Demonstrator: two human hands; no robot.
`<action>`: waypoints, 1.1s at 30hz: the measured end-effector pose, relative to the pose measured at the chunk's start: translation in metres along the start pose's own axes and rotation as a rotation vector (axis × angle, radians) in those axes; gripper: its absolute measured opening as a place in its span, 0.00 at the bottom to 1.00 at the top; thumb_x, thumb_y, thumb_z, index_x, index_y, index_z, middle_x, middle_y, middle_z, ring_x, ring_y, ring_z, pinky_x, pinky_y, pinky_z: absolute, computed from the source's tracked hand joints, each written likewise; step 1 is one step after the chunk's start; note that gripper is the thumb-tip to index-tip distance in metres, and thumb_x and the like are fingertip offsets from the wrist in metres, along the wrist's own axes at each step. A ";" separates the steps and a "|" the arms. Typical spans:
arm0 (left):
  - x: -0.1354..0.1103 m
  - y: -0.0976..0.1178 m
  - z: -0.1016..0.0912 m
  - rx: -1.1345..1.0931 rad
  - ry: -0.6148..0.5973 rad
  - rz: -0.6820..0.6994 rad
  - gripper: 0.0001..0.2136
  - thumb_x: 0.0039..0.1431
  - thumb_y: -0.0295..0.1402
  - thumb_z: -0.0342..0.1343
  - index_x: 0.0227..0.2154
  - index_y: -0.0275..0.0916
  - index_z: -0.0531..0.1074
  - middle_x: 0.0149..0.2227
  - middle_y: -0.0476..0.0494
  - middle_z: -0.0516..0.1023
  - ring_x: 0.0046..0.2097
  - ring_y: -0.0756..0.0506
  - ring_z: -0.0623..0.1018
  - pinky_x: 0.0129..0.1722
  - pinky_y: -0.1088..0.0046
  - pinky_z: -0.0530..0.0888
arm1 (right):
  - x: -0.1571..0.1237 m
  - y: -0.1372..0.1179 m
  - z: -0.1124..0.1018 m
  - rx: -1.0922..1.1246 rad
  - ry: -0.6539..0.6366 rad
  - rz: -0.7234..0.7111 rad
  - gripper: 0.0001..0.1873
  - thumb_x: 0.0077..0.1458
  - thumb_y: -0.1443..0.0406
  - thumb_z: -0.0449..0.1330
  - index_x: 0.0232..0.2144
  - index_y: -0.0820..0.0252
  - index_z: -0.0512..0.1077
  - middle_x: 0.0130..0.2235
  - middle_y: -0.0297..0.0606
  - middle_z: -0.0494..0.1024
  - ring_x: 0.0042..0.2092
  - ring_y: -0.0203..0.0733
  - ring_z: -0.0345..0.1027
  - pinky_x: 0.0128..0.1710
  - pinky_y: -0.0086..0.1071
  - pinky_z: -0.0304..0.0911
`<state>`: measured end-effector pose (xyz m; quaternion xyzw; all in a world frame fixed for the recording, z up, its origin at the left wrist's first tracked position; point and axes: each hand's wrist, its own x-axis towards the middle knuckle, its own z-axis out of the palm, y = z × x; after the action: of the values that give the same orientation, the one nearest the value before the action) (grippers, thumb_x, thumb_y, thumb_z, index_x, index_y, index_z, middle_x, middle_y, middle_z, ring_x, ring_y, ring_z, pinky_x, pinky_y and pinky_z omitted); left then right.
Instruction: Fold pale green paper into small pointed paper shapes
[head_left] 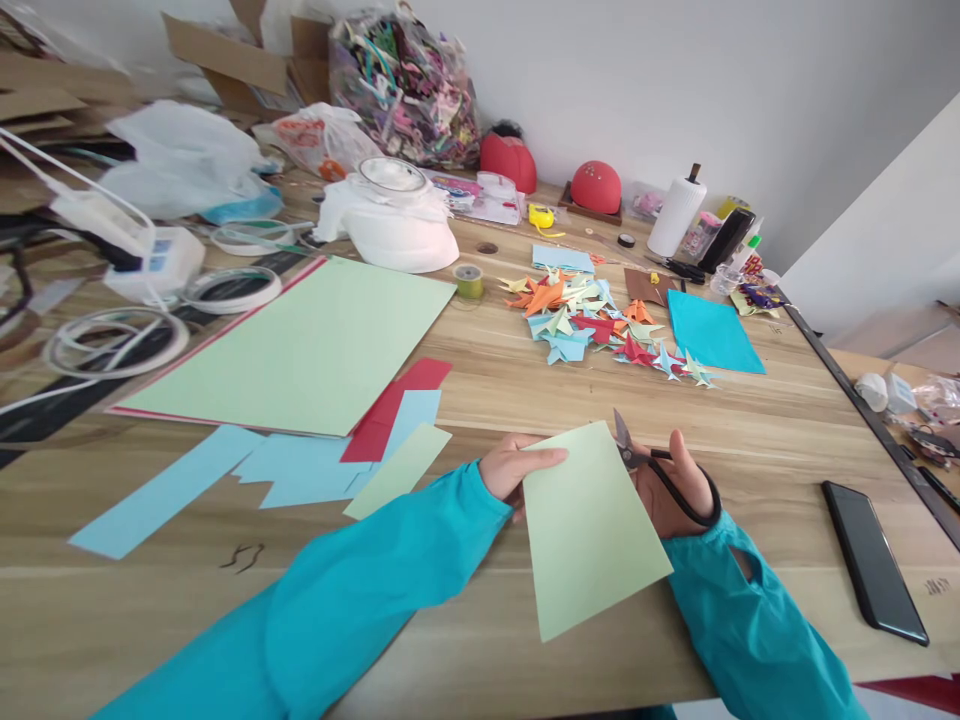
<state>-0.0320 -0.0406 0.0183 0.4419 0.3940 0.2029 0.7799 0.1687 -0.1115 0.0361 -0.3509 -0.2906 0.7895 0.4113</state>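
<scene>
The left hand point(517, 470) pinches the paper point(592, 530) at its upper left edge, thumb on top; the right hand point(679, 485) holds the scissors point(636, 459) just beyond its right edge, that grip partly hidden. Over the counter point(487, 400), the paper could swing or crease if the one-sided pinch slackens. The exposed blades point(622, 436), near its top corner, could nick it should the right hand turn.
</scene>
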 end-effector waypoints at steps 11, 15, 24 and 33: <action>0.001 -0.001 -0.003 -0.045 -0.011 0.031 0.15 0.42 0.41 0.61 0.21 0.31 0.73 0.11 0.45 0.69 0.10 0.52 0.64 0.09 0.78 0.57 | -0.004 -0.002 -0.009 -0.108 0.083 0.007 0.42 0.49 0.38 0.29 0.55 0.55 0.55 0.31 0.40 0.75 0.23 0.38 0.67 0.27 0.35 0.63; -0.001 -0.002 -0.002 -0.016 -0.059 0.015 0.15 0.43 0.41 0.61 0.19 0.31 0.73 0.12 0.44 0.70 0.11 0.51 0.65 0.11 0.76 0.62 | -0.003 -0.004 -0.007 -0.103 -0.037 0.055 0.41 0.49 0.38 0.27 0.55 0.53 0.52 0.32 0.40 0.76 0.20 0.37 0.66 0.22 0.33 0.63; 0.003 -0.005 -0.002 -0.015 -0.069 -0.015 0.17 0.38 0.43 0.63 0.17 0.30 0.73 0.11 0.44 0.69 0.11 0.51 0.64 0.11 0.75 0.63 | -0.002 -0.005 -0.002 -0.053 -0.060 0.026 0.41 0.50 0.39 0.27 0.57 0.53 0.48 0.26 0.37 0.74 0.19 0.39 0.67 0.17 0.31 0.61; -0.002 0.000 -0.003 0.006 0.007 0.043 0.14 0.43 0.40 0.62 0.21 0.31 0.74 0.13 0.45 0.71 0.12 0.52 0.66 0.09 0.79 0.57 | -0.002 -0.020 -0.007 -0.091 0.276 -0.269 0.36 0.54 0.43 0.33 0.57 0.56 0.50 0.23 0.33 0.70 0.18 0.38 0.63 0.18 0.34 0.61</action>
<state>-0.0357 -0.0405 0.0183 0.4520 0.3877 0.2200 0.7727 0.1840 -0.1023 0.0482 -0.4321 -0.3113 0.6578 0.5327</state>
